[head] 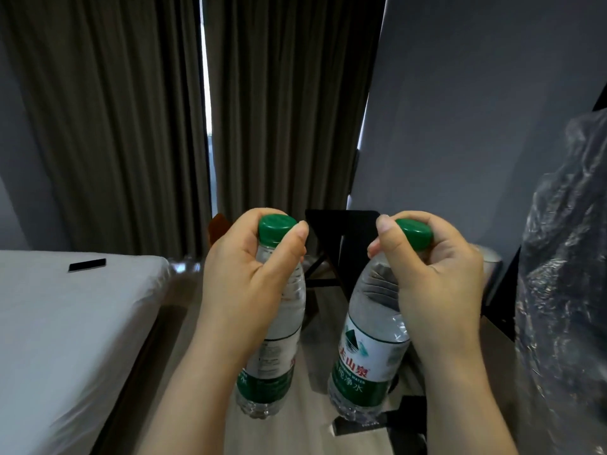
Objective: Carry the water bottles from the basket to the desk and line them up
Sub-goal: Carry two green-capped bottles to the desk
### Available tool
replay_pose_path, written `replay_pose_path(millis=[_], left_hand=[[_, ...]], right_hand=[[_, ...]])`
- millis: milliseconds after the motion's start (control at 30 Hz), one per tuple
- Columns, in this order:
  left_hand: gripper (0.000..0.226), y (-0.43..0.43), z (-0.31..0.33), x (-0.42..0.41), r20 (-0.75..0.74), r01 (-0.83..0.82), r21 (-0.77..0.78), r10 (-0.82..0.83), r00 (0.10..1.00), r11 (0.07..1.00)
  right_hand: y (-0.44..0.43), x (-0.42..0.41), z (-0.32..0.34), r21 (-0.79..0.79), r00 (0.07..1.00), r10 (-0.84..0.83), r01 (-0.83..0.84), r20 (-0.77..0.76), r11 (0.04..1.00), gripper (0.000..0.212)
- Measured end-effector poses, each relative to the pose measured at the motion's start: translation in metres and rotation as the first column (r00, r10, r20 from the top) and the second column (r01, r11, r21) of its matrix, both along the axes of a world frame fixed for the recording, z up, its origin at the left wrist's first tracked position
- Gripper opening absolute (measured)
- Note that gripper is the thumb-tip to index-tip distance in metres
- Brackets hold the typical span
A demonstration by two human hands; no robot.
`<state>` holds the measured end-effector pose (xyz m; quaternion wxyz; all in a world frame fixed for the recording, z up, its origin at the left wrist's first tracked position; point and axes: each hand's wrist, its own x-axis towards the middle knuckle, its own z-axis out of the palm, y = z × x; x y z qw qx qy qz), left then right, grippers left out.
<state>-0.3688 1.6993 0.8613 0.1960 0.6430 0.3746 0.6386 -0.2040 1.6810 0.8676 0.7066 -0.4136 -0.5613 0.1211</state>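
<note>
I hold two clear water bottles with green caps and green-and-white labels, one in each hand, hanging above the floor. My left hand (249, 274) grips the neck of the left bottle (276, 362) just under its cap. My right hand (433, 274) grips the neck of the right bottle (364, 356), which tilts a little to the left at its base. The basket is not in view. A brown desk surface (499, 349) shows at the lower right, partly hidden by my right arm.
A bed with a white sheet (65, 323) fills the left, with a small black object (87, 265) lying on it. Crumpled clear plastic wrap (565, 290) stands on the right. A dark chair (331, 251) and closed curtains (131, 126) lie ahead over wood flooring.
</note>
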Motion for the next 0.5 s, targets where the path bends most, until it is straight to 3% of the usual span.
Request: replay_pose_path(millis=[500], left_hand=[[0.023, 0.273, -0.002, 0.045, -0.04, 0.021, -0.006, -0.021, 0.999, 1.0]], right_hand=[[0.267, 0.043, -0.005, -0.033, 0.999, -0.047, 0.047, -0.025, 0.998, 0.011]])
